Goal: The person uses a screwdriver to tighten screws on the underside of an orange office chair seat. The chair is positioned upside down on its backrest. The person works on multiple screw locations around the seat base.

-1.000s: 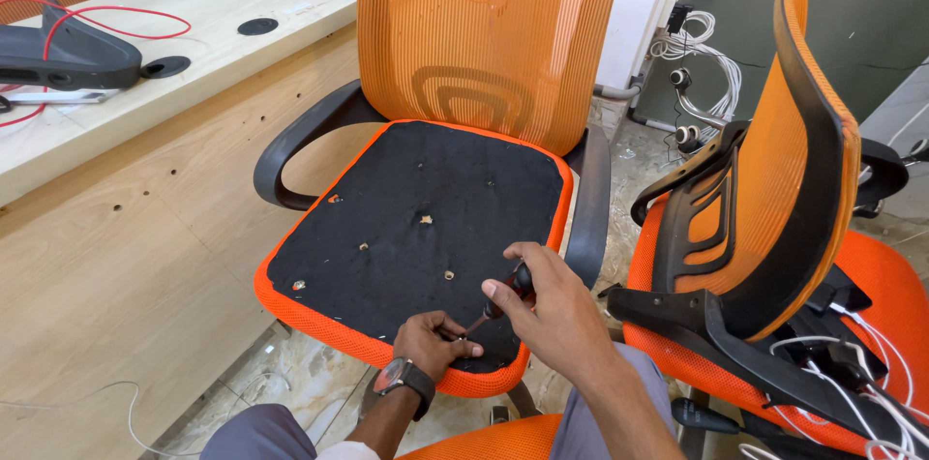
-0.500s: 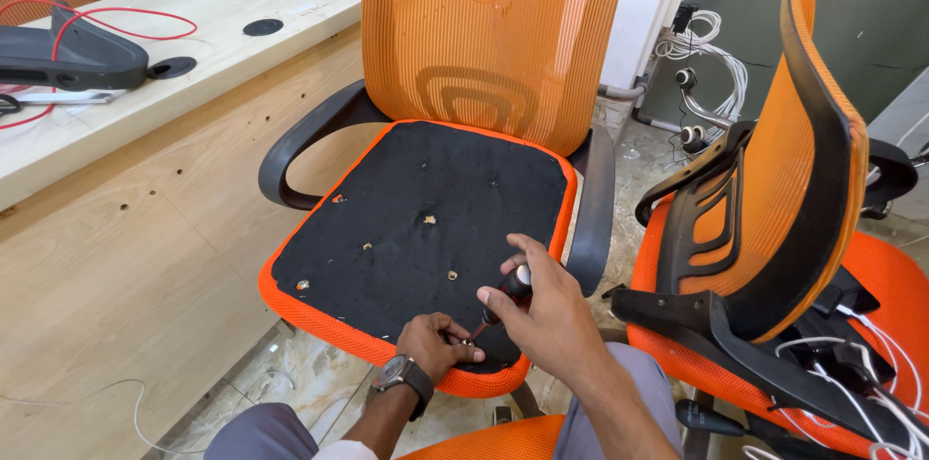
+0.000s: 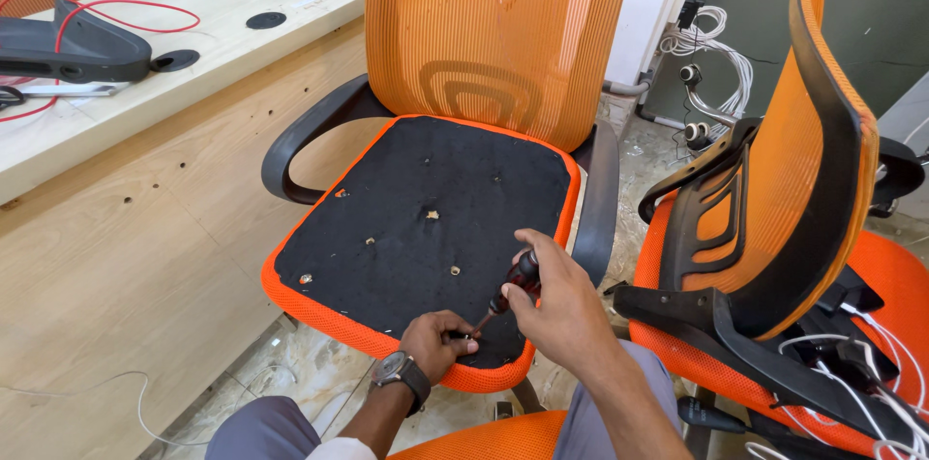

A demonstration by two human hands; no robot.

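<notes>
An orange mesh office chair lies tipped so the black underside of its seat (image 3: pixel 426 218) faces me, with several screw holes showing pale in it. My right hand (image 3: pixel 561 310) grips a dark-handled screwdriver (image 3: pixel 513 284), its tip angled down to the seat's near edge. My left hand (image 3: pixel 437 344), with a wristwatch on its wrist, pinches something small at that tip; I cannot tell what it is. The chair's black armrests (image 3: pixel 295 136) curve out on both sides, and its orange backrest (image 3: pixel 498 25) rises behind the seat.
A second orange chair (image 3: pixel 803 179) with a black frame stands close on the right, white cables (image 3: pixel 871 383) across its seat. A wooden desk (image 3: pixel 126 208) runs along the left, carrying a grey chair part (image 3: pixel 73 49) and red wire. Another orange cushion (image 3: pixel 484 441) sits at my knees.
Both hands have stayed at the seat's near edge. The right hand has turned slightly on the screwdriver handle. The view has shifted a little.
</notes>
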